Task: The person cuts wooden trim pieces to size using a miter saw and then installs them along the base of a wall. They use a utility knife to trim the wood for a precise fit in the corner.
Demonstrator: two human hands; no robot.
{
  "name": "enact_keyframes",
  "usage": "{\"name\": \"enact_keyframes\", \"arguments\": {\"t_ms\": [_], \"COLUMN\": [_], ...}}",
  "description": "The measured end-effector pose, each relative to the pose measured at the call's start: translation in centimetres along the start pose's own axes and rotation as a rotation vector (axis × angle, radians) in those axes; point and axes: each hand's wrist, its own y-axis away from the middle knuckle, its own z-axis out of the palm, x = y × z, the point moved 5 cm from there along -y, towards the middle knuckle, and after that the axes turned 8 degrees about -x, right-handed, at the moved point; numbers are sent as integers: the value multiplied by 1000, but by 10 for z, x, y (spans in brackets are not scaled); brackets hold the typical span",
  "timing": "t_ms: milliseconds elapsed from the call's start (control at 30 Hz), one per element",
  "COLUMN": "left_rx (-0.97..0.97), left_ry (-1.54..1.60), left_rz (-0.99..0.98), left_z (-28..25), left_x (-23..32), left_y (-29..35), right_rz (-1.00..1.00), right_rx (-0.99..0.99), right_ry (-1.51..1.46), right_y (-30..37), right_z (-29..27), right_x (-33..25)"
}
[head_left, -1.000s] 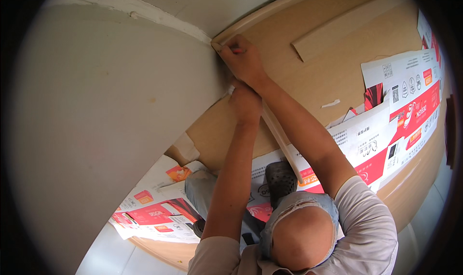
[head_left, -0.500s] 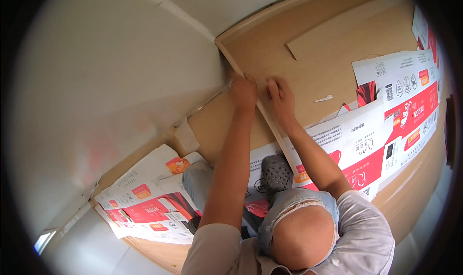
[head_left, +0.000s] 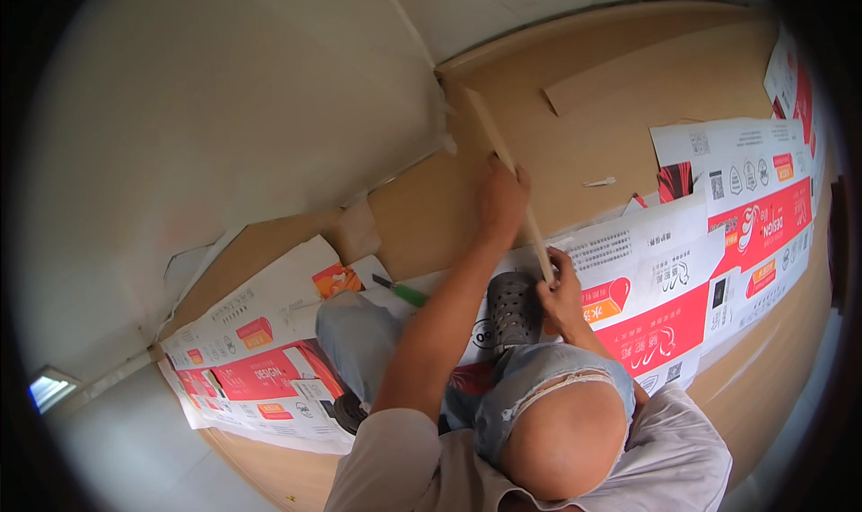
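A long, thin wooden strip (head_left: 530, 209) slants across the brown board surface, from near the wall corner toward my shoe. My left hand (head_left: 503, 198) is closed around it near its middle. At its near end, my right hand (head_left: 562, 295) pinches it between thumb and fingers. Its far end is free of the wall corner. A tool with a green handle and a dark tip (head_left: 410, 295) shows beside my left forearm, which hides part of it; its exact kind is not clear.
White and red printed cardboard sheets (head_left: 669, 319) cover the surface to the right, with more at the lower left. A small white scrap (head_left: 600, 183) and a flat brown board piece (head_left: 628, 72) lie beyond. A pale wall (head_left: 242, 117) rises at left. My grey clog (head_left: 514, 310) rests on the cardboard.
The strip's far end has come away from the wall corner and shifted right. Both hands have moved nearer me along it; my right hand now grips its near end. The green-handled tool has come into sight.
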Motion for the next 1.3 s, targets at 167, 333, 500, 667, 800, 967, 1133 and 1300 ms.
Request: {"name": "enact_keyframes", "arguments": {"t_ms": [167,333,500,667,800,967,1133,1300], "left_rx": [-298,-125,355,661,744,741,1067,1399], "left_ry": [348,564,801,924,942,948,935,862], "left_rz": [115,144,10,-96,-145,-244,-152,-297], "left_z": [-74,-199,-286,-379,-445,-479,-479,-509], "left_x": [-12,-40,-115,-184,-203,-251,-282,-298], "left_y": [119,226,286,317,343,397,546,797], "right_rz": [-410,-445,-730,-666,-573,-512,-537,-504], "right_rx": [-42,-349,-870,-1371,-1327,-1138,-1400,-1636], "right_ry": [286,180,290,724,887,1186,1277,1552], "right_y": [42,29,23,61,100,189,384,525], "right_z": [-42,-2,145,255,288,312,309,288], "right_x": [-32,-97,-208,-362,-451,-498,-545,-595]}}
